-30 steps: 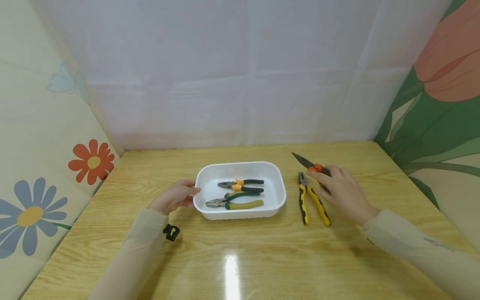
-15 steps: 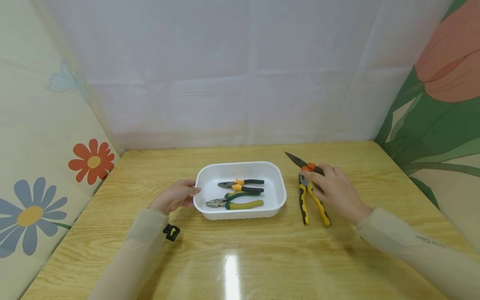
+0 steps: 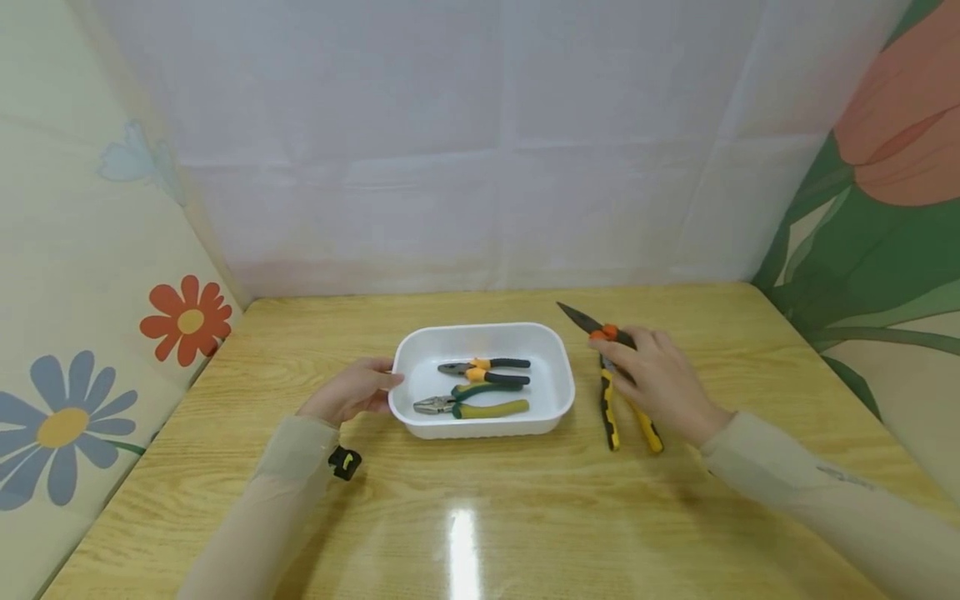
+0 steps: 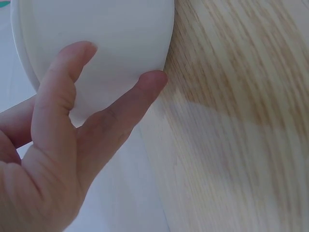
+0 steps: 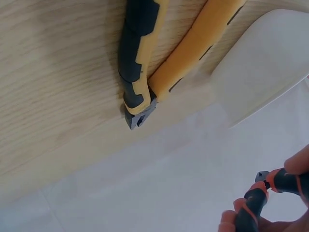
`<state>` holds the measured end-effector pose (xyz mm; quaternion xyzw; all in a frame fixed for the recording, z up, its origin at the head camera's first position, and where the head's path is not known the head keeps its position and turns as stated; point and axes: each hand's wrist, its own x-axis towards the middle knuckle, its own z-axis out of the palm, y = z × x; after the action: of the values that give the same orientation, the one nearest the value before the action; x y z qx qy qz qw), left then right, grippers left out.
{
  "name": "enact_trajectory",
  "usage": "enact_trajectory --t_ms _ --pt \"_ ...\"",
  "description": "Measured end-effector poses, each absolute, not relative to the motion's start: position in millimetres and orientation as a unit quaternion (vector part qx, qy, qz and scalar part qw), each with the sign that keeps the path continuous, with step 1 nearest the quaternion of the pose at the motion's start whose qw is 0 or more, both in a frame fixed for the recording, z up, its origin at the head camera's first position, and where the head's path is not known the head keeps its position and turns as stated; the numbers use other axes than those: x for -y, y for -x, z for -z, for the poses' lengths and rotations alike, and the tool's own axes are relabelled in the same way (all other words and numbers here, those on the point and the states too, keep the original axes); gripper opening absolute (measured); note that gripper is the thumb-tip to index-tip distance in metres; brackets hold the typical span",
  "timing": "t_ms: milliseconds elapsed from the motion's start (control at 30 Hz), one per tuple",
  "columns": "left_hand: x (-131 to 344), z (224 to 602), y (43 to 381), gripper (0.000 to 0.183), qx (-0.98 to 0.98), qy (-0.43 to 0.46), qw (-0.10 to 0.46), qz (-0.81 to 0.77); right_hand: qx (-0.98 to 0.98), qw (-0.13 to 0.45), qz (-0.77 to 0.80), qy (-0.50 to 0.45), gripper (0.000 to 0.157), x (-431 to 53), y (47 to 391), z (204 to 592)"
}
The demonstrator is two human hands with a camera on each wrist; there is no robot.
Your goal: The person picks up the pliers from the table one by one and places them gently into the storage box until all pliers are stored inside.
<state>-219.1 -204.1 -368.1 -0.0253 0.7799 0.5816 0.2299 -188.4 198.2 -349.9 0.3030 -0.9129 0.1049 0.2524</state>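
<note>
My left hand (image 3: 348, 392) holds the left end of a white plastic tray (image 3: 480, 428); in the left wrist view its fingers lie against the outer wall. Inside the tray are orange-and-black pliers (image 3: 477, 376) and green-and-yellow combination pliers (image 3: 491, 409), jaws to the left. My right hand (image 3: 663, 379) grips long-nose pliers (image 3: 579, 317) with black and red-orange handles, tip pointing to the far left, right of the tray. Beneath that hand, yellow-and-black pliers (image 3: 609, 408) lie on the table with handles spread, their head partly hidden in the head view.
The wood-grain table (image 3: 360, 533) ends at a pale cloth backdrop (image 3: 480, 167). Flower-printed panels (image 3: 67, 333) stand along both sides. A black strap piece (image 3: 344, 462) shows at the left wrist.
My right hand has moved left with the long-nose pliers, toward the tray, and now covers part of the yellow-and-black pliers. The left hand and the tray have stayed in place.
</note>
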Motion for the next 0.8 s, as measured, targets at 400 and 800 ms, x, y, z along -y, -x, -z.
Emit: enact_trajectory --t_ms 400,800 --pt "203 368 218 0.045 -0.768 0.014 0.230 -0.597 0.922 0.231 -0.115 -0.289 0.050 -191 192 352" --pt "205 370 220 0.045 -0.773 0.019 0.228 -0.591 0.913 0.242 -0.105 -0.312 0.048 -184 195 354"
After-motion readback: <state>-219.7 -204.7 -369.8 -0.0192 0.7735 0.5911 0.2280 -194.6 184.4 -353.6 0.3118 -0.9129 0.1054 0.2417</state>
